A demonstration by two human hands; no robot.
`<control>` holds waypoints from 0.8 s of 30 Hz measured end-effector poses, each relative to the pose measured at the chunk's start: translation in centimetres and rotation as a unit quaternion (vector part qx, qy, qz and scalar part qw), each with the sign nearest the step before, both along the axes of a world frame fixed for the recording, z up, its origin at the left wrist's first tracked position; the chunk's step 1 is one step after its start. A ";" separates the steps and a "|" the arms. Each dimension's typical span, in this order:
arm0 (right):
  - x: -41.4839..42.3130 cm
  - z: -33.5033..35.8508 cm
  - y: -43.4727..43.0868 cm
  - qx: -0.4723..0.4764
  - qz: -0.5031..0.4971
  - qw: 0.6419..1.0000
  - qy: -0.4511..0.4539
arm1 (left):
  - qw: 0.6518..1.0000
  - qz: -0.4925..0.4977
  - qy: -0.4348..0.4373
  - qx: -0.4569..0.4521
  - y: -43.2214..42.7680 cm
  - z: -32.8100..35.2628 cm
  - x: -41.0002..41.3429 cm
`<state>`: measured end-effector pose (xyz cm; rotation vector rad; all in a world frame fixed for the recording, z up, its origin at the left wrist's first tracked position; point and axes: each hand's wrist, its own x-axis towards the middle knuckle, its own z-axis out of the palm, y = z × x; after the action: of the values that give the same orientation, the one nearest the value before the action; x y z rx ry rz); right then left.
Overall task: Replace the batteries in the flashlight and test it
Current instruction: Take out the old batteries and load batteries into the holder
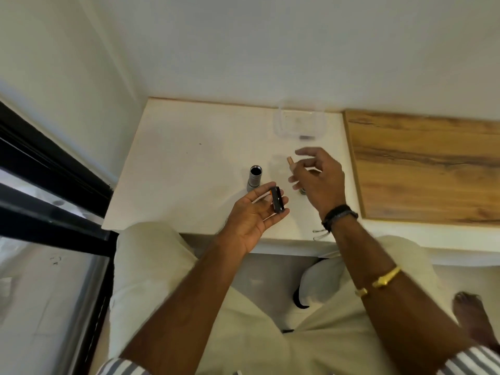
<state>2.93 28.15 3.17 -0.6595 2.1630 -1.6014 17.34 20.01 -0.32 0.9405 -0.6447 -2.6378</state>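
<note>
The silver flashlight body [254,180] stands upright on the white table [189,163], its open dark end facing up. Just in front of it, my left hand [253,217] lies palm up and holds a black battery holder [277,203] with an orange battery in it. My right hand [318,177] hovers to the right with fingers apart; a small tan piece [290,161] shows at its fingertips, blurred, and I cannot tell if it is gripped. A small dark cap [303,191] sits on the table under that hand.
A clear plastic container [300,121] stands at the back of the table, with a small dark item near its front wall. A wooden board [427,169] adjoins the table on the right. A dark-framed glass panel [48,201] runs along the left. My knees are below the table edge.
</note>
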 end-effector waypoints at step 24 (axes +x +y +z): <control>5.5 0.4 4.8 0.092 0.098 0.967 0.216 | 0.998 0.016 -0.023 -0.054 0.8 -0.6 0.7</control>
<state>8.44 32.94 3.61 -1.2114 2.4122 -1.2201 18.00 20.86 -0.92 0.9754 -0.7683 -2.5320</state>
